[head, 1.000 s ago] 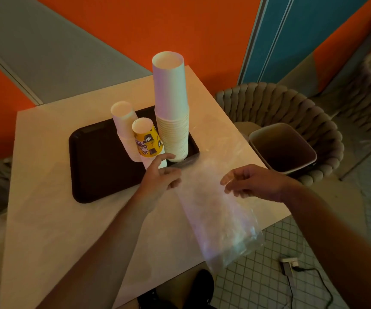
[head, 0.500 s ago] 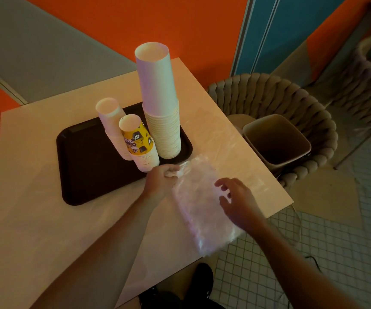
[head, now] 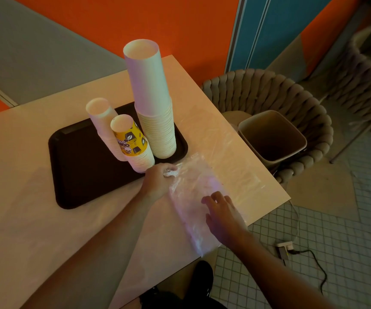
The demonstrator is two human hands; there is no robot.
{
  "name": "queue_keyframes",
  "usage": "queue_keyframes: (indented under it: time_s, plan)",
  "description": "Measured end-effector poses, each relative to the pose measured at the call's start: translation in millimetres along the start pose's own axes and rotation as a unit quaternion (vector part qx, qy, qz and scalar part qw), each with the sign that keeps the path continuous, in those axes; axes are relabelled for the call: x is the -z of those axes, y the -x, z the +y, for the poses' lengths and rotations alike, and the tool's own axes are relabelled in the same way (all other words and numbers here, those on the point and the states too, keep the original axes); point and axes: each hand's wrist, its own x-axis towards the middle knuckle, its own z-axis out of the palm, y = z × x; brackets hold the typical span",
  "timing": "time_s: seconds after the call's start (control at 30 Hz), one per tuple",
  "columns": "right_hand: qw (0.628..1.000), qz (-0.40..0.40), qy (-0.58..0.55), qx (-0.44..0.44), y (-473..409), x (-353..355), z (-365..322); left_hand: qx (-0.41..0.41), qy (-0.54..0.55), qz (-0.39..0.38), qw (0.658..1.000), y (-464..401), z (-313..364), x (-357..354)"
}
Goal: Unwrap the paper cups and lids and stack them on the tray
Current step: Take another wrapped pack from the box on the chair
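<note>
Beige bin [head: 272, 139] on woven chair [head: 267, 90] beside table [head: 24, 197]; power cable [head: 309, 262] on tiled floor [head: 347, 253].

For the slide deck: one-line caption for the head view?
Left hand grips empty plastic wrapper, right hand above; cup stacks on tray.

Dim, warm-tinted pic w/ wide-angle bending at edges, soft focus throughout, faint sheen on table [head: 35, 197].

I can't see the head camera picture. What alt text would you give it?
A person's left hand grips one end of an empty clear plastic wrapper lying on a pale table, while the right hand rests open on it. Behind them, three stacks of paper cups stand on a dark tray; a bin sits on a woven chair beside the table.
</note>
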Motion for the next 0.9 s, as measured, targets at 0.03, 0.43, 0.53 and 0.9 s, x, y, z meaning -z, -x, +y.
queue_keyframes:
  time_s: [0.03,0.43,0.53,0.9]
  plan:
    - [1.000,-0.014,0.003,0.000,-1,-3,1,-0.004,-0.008,-0.005,1.000,0,1,1]
    - [0.992,0.023,0.125,-0.021,-9,-26,-4,-0.224,-0.339,-0.194,0.893,14,37,-34]
    - [0.990,0.033,0.133,-0.020,-11,-30,-5,-0.239,-0.384,-0.220,0.864,11,37,-47]
    - [0.991,-0.091,0.076,-0.054,-2,-18,-11,-0.172,-0.484,-0.248,0.821,-8,45,-50]
